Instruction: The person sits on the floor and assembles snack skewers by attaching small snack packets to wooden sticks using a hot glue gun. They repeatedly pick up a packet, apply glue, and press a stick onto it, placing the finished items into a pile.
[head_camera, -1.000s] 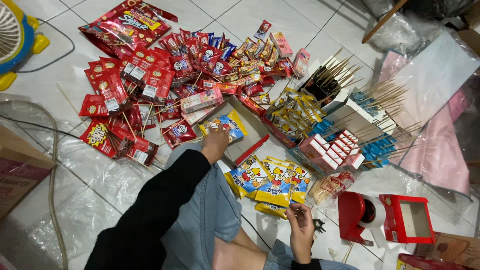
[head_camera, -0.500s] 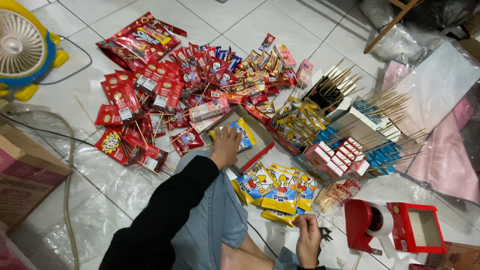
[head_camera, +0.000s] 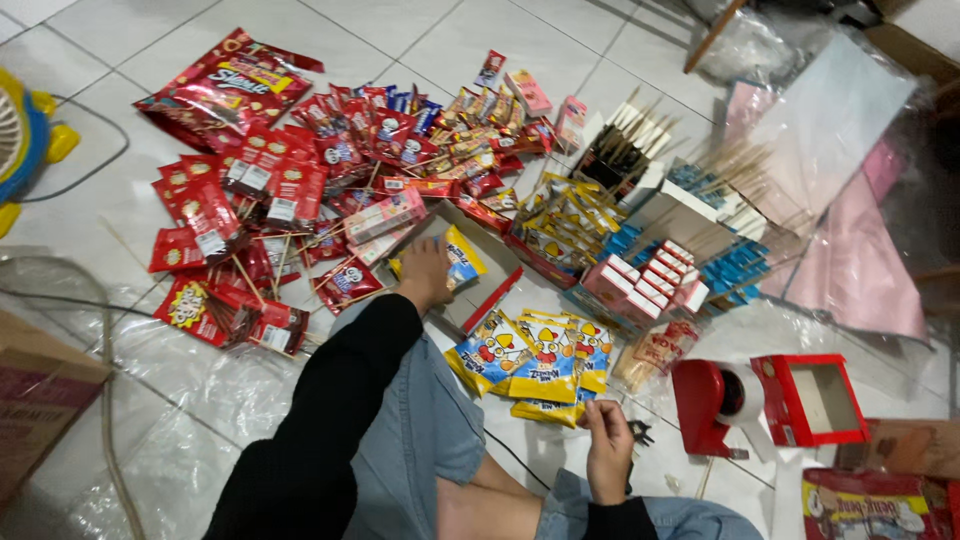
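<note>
My left hand (head_camera: 425, 272) reaches forward in a black sleeve and grips the edge of a yellow and blue snack packet (head_camera: 464, 256). The packet lies in a shallow cardboard tray (head_camera: 500, 270) on the tiled floor. My right hand (head_camera: 608, 450) hovers low by my knee, fingers curled shut, just below a fan of yellow snack packets (head_camera: 530, 360). Whether it holds something thin is unclear. A small black tool (head_camera: 640, 432) lies beside it.
A heap of red snack packets (head_camera: 270, 190) covers the floor ahead. Skewered packets in boxes (head_camera: 650, 200) stand at the right, with pink sheets (head_camera: 850, 260) beyond. A red tape dispenser (head_camera: 715, 400), red box (head_camera: 815, 398), cardboard box (head_camera: 40, 400) and fan (head_camera: 25, 140) surround me.
The view has shifted slightly. My left hand stays on the yellow packet in the tray. My right hand remains by the yellow packets near my knee.
</note>
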